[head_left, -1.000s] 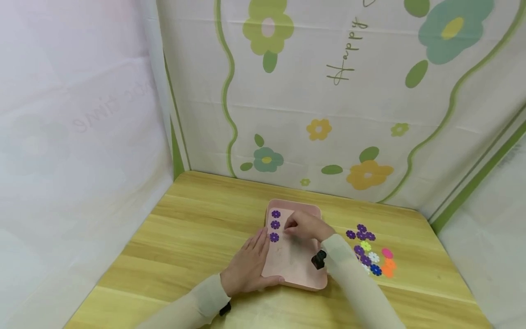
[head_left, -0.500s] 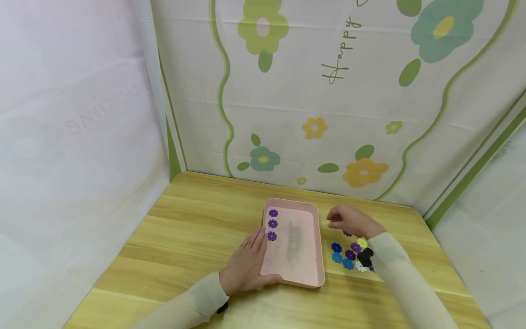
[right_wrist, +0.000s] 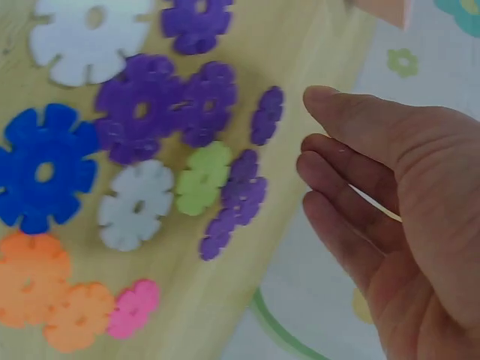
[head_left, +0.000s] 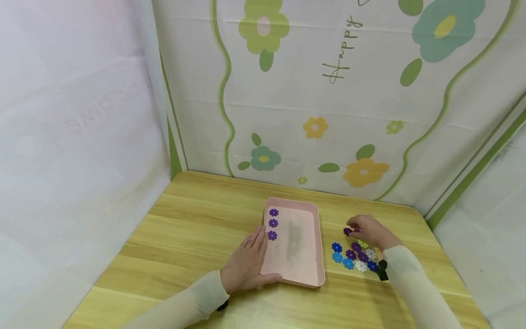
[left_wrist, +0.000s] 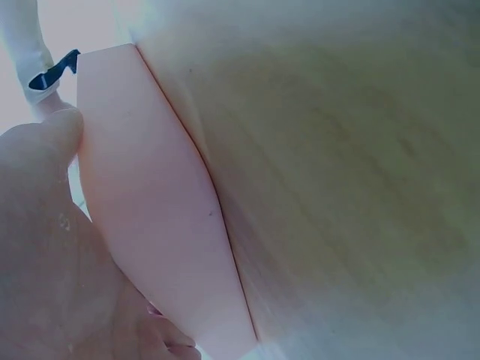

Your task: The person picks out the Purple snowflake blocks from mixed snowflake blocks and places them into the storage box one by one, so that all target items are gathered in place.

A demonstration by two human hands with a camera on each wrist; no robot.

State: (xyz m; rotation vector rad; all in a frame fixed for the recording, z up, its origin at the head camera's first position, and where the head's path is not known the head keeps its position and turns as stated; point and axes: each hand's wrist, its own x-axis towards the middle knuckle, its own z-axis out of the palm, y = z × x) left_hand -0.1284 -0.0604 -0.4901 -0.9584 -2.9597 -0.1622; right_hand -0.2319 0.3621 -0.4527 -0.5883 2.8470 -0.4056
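In the head view, a shallow pink tray (head_left: pixel 293 272) is set on the wood-grained worktop (head_left: pixel 189 237). Three purple snowflake discs (head_left: pixel 270 223) are lined up in it along the left wall, from the far corner towards the near side. The left hand (head_left: pixel 246 262) is laid with straight fingers against the tray's left edge, and its thumb is rested on the near edge. To the right of the tray, loose snowflake discs are scattered: a dark blue disc (head_left: pixel 335 246), two light blue discs (head_left: pixel 348 267), white discs (head_left: pixel 361 268) and more purple ones. The right hand (head_left: pixel 370 230) is held over the far part of this cluster, its fingertips close to a purple disc (head_left: pixel 346 231); contact cannot be told from here. The worktop is backed by a white sheet (head_left: pixel 279 96) printed with flowers and "Happy".

In the left wrist view, the tray's outer wall is shown, and the left thumb is seen at its rim.

In the right wrist view, the right hand is seen open, its fingertips spread apart beside the purple discs. A yellow-green disc (right_wrist: pixel 189 180), orange discs (right_wrist: pixel 79 330) and a pink disc (right_wrist: pixel 133 307) are also shown on the worktop.
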